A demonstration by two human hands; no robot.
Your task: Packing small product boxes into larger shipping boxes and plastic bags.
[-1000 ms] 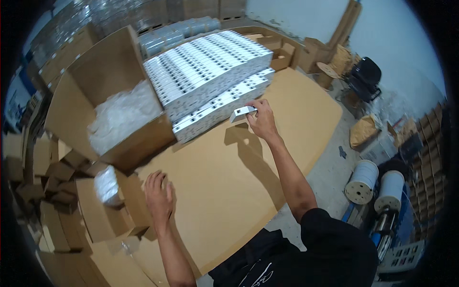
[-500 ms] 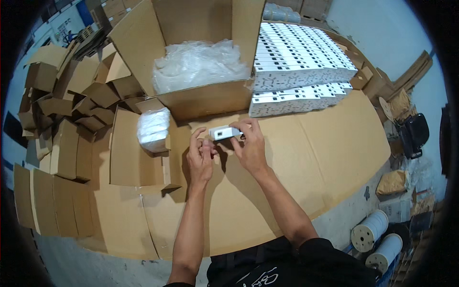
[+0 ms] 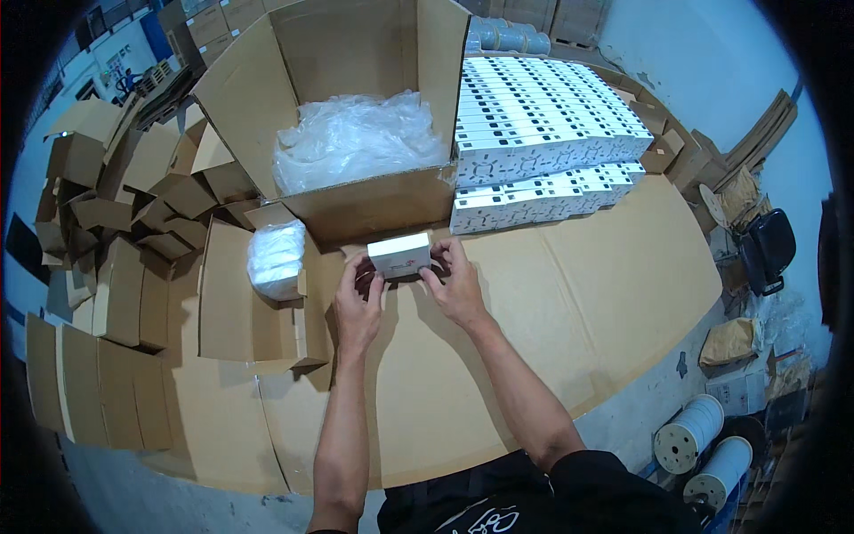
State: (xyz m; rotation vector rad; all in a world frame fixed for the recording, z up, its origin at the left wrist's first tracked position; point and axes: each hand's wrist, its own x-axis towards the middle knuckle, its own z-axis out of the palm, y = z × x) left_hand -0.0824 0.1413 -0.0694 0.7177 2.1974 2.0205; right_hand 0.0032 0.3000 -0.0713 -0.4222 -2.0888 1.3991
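Note:
A small white box (image 3: pixel 399 256) is held level between my two hands, over the cardboard-covered table (image 3: pixel 534 338). My left hand (image 3: pixel 358 298) grips its left end, thumb at the near face and fingers behind. At the other end my right hand (image 3: pixel 454 283) pinches it the same way. To the left stands an open brown carton (image 3: pixel 233 294) with several clear-wrapped items (image 3: pixel 277 258) inside. Beyond my hands rises a large open carton (image 3: pixel 374 206) full of crumpled clear plastic bags (image 3: pixel 360 138). Right of that are stacked rows of white boxes (image 3: pixel 543 147).
Empty brown cartons (image 3: pixel 124 285) are heaped along the left side. At the lower right, cable spools (image 3: pixel 689 433) stand on the floor beside a brown paper bag (image 3: pixel 731 341). A black chair (image 3: pixel 767 252) is at the right, near the wall.
The white box has turned so a broad printed side faces me, and it sits slightly lower and left. My left hand has closed on its left end; before, only my right held it.

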